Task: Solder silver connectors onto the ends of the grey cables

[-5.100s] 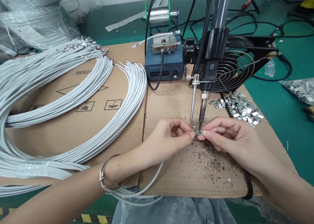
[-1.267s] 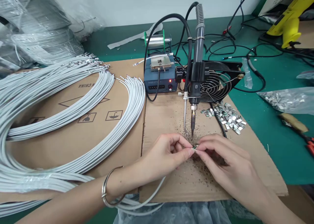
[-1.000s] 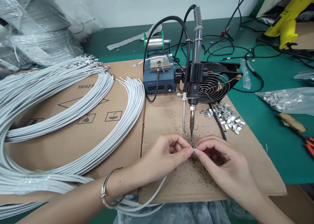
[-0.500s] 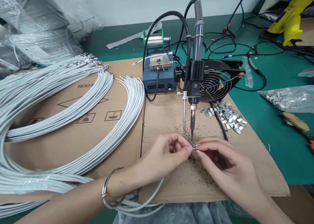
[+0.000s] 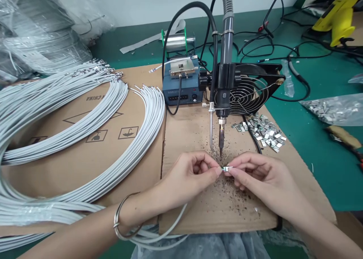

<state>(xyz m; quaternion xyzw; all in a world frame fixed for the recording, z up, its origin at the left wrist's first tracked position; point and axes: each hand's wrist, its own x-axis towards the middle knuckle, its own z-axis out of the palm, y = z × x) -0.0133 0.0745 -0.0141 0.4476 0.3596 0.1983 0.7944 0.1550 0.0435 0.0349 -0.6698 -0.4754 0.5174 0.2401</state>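
Just below the tip of an upright soldering iron [image 5: 221,136], my two hands meet. My left hand [image 5: 198,174] is closed in a pinch on the end of a white cable [image 5: 179,218], which runs down from under it. A small metal connector [image 5: 227,169] with a bit of green lies between the fingertips. My right hand [image 5: 259,176] pinches the connector's right end between thumb and index finger. The wire ends at the joint are too small to make out.
White cable bundles [image 5: 141,138] curve over the cardboard [image 5: 187,138] on the left. Behind the iron are a blue soldering station [image 5: 181,90], a solder spool [image 5: 174,42] and a black fan [image 5: 249,87]. Loose connectors [image 5: 266,132] lie in a pile at the right.
My right hand's fingers have closed up around the connector, and more of its metal shell shows. The view has shifted slightly. My left hand keeps its pinch.
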